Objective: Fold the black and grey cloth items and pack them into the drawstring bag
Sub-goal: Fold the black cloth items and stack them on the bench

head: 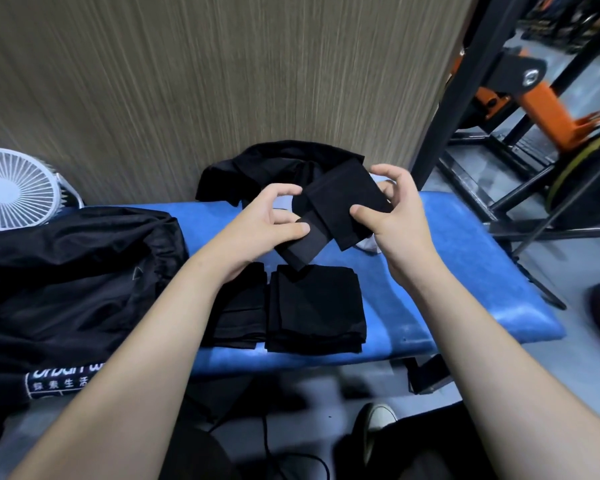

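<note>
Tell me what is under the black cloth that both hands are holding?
Below the held black cloth lie the blue bench and a folded black stack; a white patch shows near the right hand. What it is stays hidden.

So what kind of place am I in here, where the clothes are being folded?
Most likely a gym or workout room. The cloth lies on a blue padded bench, a black and orange weight machine stands to the right, and what looks like a weight plate leans by its frame. A small white fan sits at the left.
</note>
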The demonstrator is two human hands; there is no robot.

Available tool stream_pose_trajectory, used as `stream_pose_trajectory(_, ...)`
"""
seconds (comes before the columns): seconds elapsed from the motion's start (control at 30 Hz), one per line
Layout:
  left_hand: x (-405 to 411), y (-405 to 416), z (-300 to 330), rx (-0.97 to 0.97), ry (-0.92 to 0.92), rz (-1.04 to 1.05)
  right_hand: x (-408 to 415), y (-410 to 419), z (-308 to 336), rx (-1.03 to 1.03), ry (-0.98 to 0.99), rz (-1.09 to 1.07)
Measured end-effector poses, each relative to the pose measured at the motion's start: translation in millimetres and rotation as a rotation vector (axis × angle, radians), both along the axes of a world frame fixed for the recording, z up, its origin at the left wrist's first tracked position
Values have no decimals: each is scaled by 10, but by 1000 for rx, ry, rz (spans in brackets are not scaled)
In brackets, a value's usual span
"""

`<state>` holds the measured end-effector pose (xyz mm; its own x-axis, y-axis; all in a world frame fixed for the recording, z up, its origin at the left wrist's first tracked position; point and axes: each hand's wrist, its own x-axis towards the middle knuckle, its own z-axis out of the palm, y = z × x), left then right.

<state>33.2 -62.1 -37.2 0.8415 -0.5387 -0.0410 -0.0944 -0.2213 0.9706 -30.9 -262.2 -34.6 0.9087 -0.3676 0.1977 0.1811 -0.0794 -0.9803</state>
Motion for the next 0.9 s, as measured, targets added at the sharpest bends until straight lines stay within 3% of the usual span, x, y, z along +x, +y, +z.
stream_pose_trajectory(0.23,-9,-44,3,-200,98,76,13,133,-49,-452,-130,71)
stream_pose_trajectory(0.37,-43,-77,35,-286,139,62,18,212,-134,-610,-75,207)
stream_pose_trajectory(0.53,-76,-56,14,-161,34,95,12,236,-127,-505,10,296)
stream_pose_trajectory(0.6,-49,-16,3,-109,-21,155,24,251,-119,-427,-34,239)
stream_pose_trajectory(0.73,-55,138,75,-145,46,141,67,257,-96,-386,-18,122)
stream_pose_trajectory(0.9,-97,419,120,-65,-28,45,90,385,-57,-146,78,340)
